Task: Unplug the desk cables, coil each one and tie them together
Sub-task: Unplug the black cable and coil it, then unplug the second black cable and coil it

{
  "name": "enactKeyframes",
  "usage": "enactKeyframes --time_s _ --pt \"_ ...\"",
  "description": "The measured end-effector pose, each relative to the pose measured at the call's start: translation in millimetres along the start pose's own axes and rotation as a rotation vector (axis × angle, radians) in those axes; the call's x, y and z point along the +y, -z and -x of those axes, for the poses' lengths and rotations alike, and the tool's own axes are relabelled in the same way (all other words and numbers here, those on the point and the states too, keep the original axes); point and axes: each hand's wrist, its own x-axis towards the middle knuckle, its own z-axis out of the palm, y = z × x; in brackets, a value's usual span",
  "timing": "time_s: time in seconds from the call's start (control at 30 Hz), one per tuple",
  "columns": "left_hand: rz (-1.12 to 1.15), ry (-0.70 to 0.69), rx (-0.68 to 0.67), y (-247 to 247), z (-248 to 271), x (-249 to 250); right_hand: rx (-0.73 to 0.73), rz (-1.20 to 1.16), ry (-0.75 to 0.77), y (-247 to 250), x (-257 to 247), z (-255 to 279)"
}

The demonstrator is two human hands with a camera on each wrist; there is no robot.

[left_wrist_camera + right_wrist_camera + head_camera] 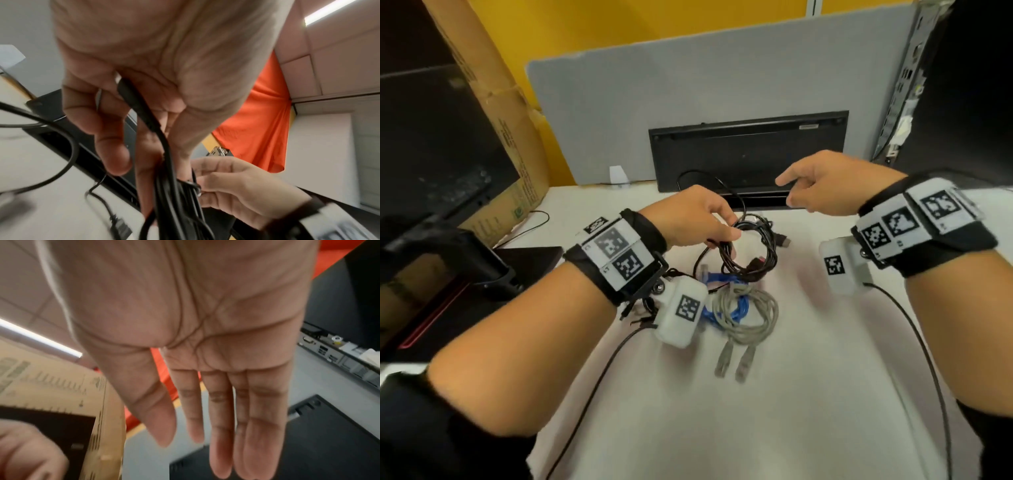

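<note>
My left hand (702, 219) grips a black cable coil (750, 253) by its upper left side and holds it just above the white desk (774, 411). The left wrist view shows the black strands (170, 186) running through my curled left fingers (111, 142). A loose end with a USB plug (784, 241) sticks out to the right of the coil. My right hand (822, 185) hovers to the coil's right, near the keyboard. It holds nothing, and its palm (205, 321) is flat with the fingers straight. Below the black coil, a grey coiled network cable (753, 318) and a blue cable (741, 308) lie on the desk.
A black keyboard (750, 150) leans against the grey partition (688, 96) at the back. At the left are a cardboard box (493, 113) and a dark monitor (431, 144). An open computer case (914, 78) stands at the back right. Thin black leads trail from my wrist cameras.
</note>
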Motion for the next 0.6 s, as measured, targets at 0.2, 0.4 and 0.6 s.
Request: enactKeyframes --time_s 0.2,0.4,0.6 --pt "-0.28 -0.048 -0.18 -41 3 8 -0.246 0.207 0.003 -23 -1 -24" --pt "-0.343 -0.088 -0.074 -61 0 4 -0.364 0.421 -0.005 -43 -1 -37" --pt "-0.325 -0.156 0.083 -49 7 2 -0.286 0.396 -0.086 -68 -3 -43"
